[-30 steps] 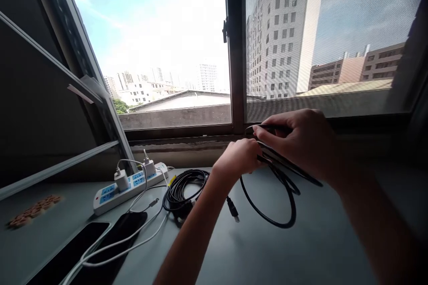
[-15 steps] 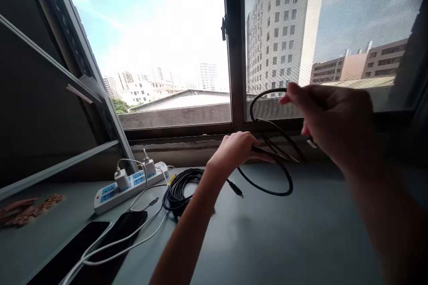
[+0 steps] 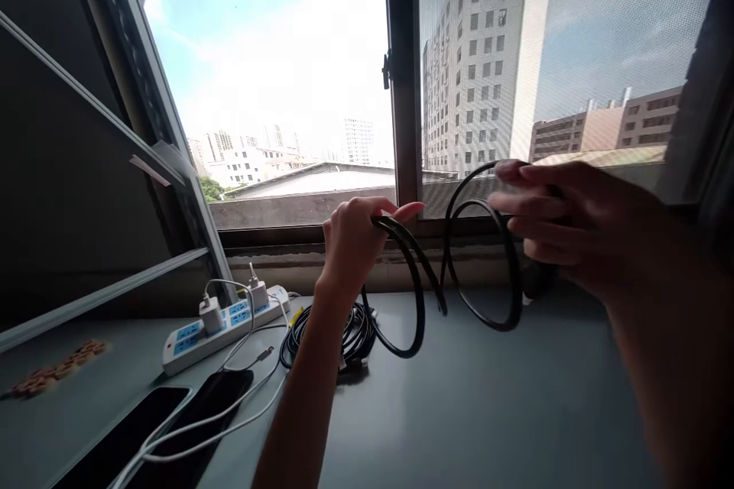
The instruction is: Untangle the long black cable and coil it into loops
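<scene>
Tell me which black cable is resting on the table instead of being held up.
The coiled bundle near the white power strip; the other black cable hangs in loops from the left hand and right hand.

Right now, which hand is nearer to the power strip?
Left. The left hand is above and right of the power strip; the right hand is much farther right.
</scene>
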A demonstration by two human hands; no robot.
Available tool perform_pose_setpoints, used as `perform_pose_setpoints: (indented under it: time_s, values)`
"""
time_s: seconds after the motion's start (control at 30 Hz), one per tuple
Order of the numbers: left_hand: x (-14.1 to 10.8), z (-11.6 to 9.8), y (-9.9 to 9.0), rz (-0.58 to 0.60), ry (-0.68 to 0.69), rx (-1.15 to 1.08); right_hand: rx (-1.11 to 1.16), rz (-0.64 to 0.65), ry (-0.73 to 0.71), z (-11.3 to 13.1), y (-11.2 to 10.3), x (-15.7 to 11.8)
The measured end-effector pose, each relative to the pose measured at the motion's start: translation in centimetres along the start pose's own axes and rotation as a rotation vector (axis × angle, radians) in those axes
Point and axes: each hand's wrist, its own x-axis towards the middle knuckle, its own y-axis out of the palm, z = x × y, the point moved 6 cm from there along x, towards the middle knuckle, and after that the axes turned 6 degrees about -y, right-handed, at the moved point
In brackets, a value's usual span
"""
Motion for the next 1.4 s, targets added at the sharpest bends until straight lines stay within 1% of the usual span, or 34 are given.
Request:
perform_pose_setpoints:
  time_s: [0.03, 0.07, 0.1, 0.13, 0.23, 0.33, 0.4, 0.5, 0.6, 0.67, 0.77, 0.83, 0.87, 1.03, 1.17, 1.4]
  values:
    - [-0.2, -0.3, -0.2, -0.016, -0.005, 0.003, 0.201, 0.076, 0.088, 0.0, 1.5, -0.2]
    - [-0.3, -0.6, -0.3, -0.027, -0.008, 0.008, 0.319, 0.096, 0.145, 0.1, 2.6, -0.4]
    - [-0.5, -0.9, -0.3, -0.035, -0.010, 0.014, 0.380, 0.112, 0.185, 0.1, 3.4, -0.5]
    - [-0.6, -1.2, -0.2, -0.036, -0.012, 0.022, 0.386, 0.110, 0.195, 0.0, 3.9, -0.6]
    - [-0.8, -1.5, 0.2, -0.027, -0.032, 0.040, 0.249, 0.096, 0.152, -0.2, 3.8, -0.7]
    - [-0.9, -1.4, 0.3, -0.038, -0.069, 0.028, 0.056, 0.075, 0.122, -0.6, 2.7, -0.6]
    - [-0.9, -1.4, 0.2, -0.053, -0.090, 0.003, -0.035, 0.091, 0.125, -0.5, 2.1, -0.6]
    - [-0.9, -1.5, 0.0, -0.059, -0.095, -0.042, -0.077, 0.148, 0.092, 0.1, 1.9, -0.9]
    - [-1.0, -1.8, 0.1, -0.024, -0.065, -0.084, -0.095, 0.173, 0.062, 0.7, 1.9, -1.2]
    - [-1.0, -1.9, 0.1, -0.017, -0.053, -0.107, -0.093, 0.129, 0.060, 0.7, 1.5, -1.2]
    - [-1.0, -1.8, -0.3, -0.061, -0.054, -0.138, -0.096, -0.030, 0.014, 0.7, 0.4, -0.9]
    - [-1.0, -1.8, -0.5, -0.082, -0.060, -0.151, -0.105, -0.093, -0.008, 0.7, -0.1, -0.7]
    - [-1.0, -1.8, -0.5, -0.083, -0.062, -0.151, -0.107, -0.091, -0.004, 0.6, -0.1, -0.7]
    - [-1.1, -1.9, -0.7, -0.086, -0.081, -0.139, -0.127, 0.007, 0.055, 0.4, 1.1, -0.7]
    - [-1.1, -1.7, -1.1, -0.122, -0.098, -0.139, -0.102, 0.065, 0.059, 0.5, 1.8, -0.9]
    - [-1.0, -1.0, -2.0, -0.189, -0.107, -0.103, -0.160, 0.073, 0.023, 0.3, 1.8, -0.9]
